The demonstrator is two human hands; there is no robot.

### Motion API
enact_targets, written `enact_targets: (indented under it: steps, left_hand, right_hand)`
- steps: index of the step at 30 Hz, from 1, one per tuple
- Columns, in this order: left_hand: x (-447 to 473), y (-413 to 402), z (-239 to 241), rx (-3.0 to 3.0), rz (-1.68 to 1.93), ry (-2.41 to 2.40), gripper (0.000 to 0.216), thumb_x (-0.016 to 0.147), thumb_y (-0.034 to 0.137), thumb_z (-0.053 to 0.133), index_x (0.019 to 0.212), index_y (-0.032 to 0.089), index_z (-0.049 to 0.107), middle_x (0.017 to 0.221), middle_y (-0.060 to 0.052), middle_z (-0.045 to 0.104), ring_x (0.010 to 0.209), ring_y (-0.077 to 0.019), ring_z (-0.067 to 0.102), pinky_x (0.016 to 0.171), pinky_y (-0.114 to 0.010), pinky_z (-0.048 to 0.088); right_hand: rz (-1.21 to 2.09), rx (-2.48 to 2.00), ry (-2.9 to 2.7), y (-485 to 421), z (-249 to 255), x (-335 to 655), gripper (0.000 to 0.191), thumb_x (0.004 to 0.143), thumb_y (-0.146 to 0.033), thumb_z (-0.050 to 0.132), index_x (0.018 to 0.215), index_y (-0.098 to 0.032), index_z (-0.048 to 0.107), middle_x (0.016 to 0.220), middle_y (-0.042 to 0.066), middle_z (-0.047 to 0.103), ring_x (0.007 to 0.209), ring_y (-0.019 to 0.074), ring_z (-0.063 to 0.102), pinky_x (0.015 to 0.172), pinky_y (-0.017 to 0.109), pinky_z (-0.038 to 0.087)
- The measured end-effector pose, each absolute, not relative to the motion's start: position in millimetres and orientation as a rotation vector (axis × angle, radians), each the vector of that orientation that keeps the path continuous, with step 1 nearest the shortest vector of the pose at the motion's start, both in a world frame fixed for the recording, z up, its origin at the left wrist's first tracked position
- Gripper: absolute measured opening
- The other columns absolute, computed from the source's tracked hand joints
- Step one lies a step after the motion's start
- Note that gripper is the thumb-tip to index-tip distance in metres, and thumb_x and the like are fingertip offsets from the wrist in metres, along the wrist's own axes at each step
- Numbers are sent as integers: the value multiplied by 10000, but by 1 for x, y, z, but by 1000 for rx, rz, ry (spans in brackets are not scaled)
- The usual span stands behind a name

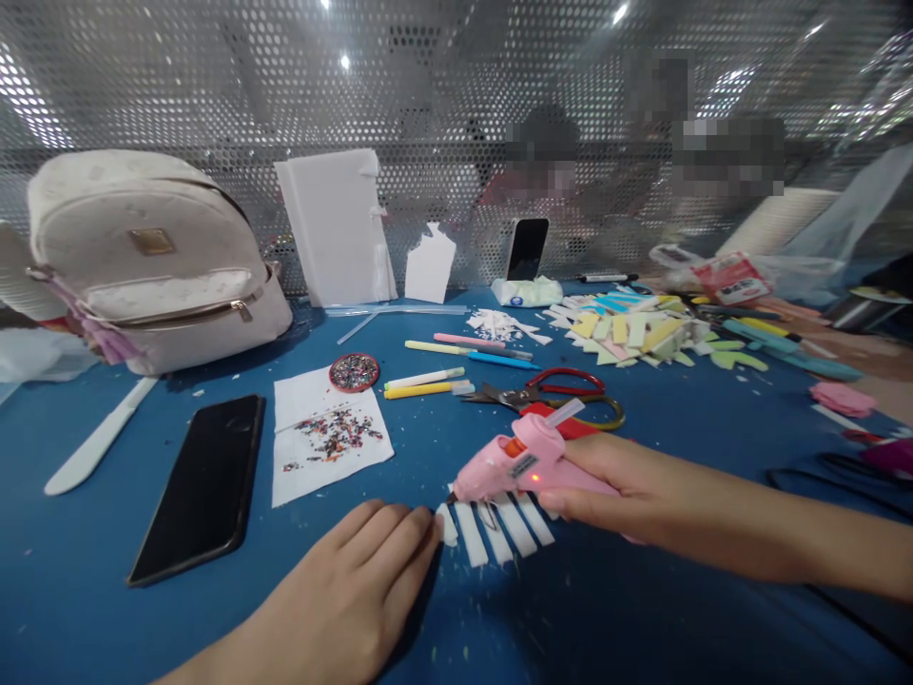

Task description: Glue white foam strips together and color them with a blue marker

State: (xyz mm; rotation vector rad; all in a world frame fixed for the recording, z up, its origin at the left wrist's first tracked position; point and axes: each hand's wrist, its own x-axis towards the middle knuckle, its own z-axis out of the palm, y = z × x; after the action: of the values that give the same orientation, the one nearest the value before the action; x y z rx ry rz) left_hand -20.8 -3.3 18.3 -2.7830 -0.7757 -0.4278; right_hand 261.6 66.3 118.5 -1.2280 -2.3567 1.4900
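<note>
My right hand (606, 485) is wrapped round a pink hot glue gun (514, 461); its nozzle points left and down at a row of several white foam strips (499, 528) lying on the blue table (606, 609). A red light glows on the gun's body. My left hand (349, 590) lies flat on the table with its fingers together and stretched out, the fingertips touching the leftmost strip.
A black phone (203, 485) and a white paper with glitter bits (328, 442) lie to the left. Scissors (549, 390), coloured pens (435, 381), a round glitter dish (354, 372) and a pile of coloured foam pieces (634, 333) are behind. A cream backpack (149, 257) stands at back left.
</note>
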Motion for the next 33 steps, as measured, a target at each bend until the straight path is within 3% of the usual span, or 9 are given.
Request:
enact_targets:
  steps: [8,13,16,18,20,24,33]
  left_hand:
    - [-21,-3,16,-2772,-433,-794,424,1017,43,323,1365,20,563,1254,-151,656,1039,-272,607,915,-408,525]
    - [-22,-3,17,-2766,-415,-788,444,998,19,317,1373,27,553,1253,-155,657,1048,-259,605,917,-403,533]
    - [-23,-3,18,-2769,-383,-782,448,984,17,356,1397,17,528,1255,-164,651,1056,-266,614,925,-407,530]
    - [-23,-3,17,-2760,-396,-787,457,971,11,367,1402,14,518,1250,-168,650,1056,-267,615,931,-410,528]
    - [-23,-3,14,-2757,-417,-799,471,965,4,353,1407,22,515,1251,-167,650,1062,-260,607,934,-407,529]
    - [-24,-4,5,-2770,-454,-813,484,968,7,350,1427,24,503,1282,-178,626,1082,-275,592,929,-423,525]
    - [-23,-3,18,-2804,-434,-815,476,972,-7,334,1403,22,533,1258,-168,640,1042,-283,594,878,-425,544]
  right_hand:
    - [1375,-1288,-2348,68,112,265,393,927,-515,601,1102,-228,805,1017,62,777,990,318,702,948,391,546]
    - [1315,-1313,-2359,70,106,269,416,952,-534,564,1177,-239,754,1001,50,748,1052,312,666,965,381,519]
    - [1220,-1419,-2319,72,103,273,462,944,-593,562,1159,-221,730,939,50,709,914,269,650,797,331,533]
    - [1171,-1490,-2297,72,100,275,493,928,-657,556,1012,-203,729,809,31,642,719,208,584,613,277,474]
    - [1160,-1507,-2286,71,99,277,510,916,-688,556,867,-198,686,708,-3,538,613,160,487,524,250,393]
    - [1182,-1575,-2224,68,98,281,543,888,-724,560,816,-194,658,687,-23,461,577,134,438,475,234,350]
    - [1345,-1479,-1958,69,101,309,612,831,-760,602,931,-170,726,574,-51,442,474,113,374,421,241,283]
